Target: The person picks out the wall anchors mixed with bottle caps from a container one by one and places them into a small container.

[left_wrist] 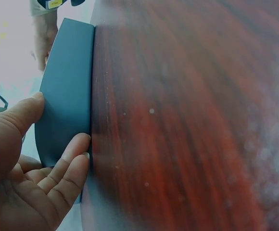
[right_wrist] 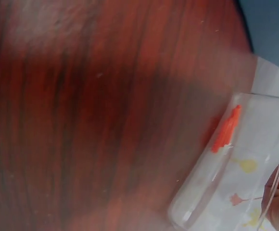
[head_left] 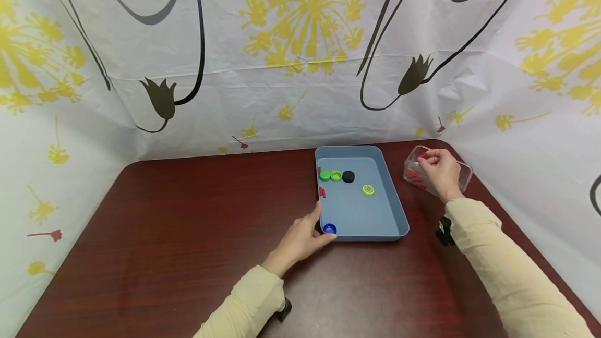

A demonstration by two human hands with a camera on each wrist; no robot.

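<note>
Already, red sticks [head_left: 322, 192] lay in the tray [head_left: 361, 215]; more remained in the clear box [head_left: 465, 174], right hand [head_left: 443, 172] pinching one, left hand [head_left: 299, 234] spread at the tray's corner.

The left sleeve [head_left: 249, 299] and the right sleeve [head_left: 497, 260] are of plain, pale beige cloth, long and loosely cut, with soft creases along their length and a wide end at the wrist, beyond which the left hand [head_left: 299, 236] and the right hand [head_left: 442, 171] are bare. A small, blocky black left wrist device [head_left: 283, 310] juts from under the cloth, and a matching black right wrist device [head_left: 445, 231] sits on the other side. In the left wrist view the latter bears a yellow label [left_wrist: 55, 3], its markings too small to read.
</note>
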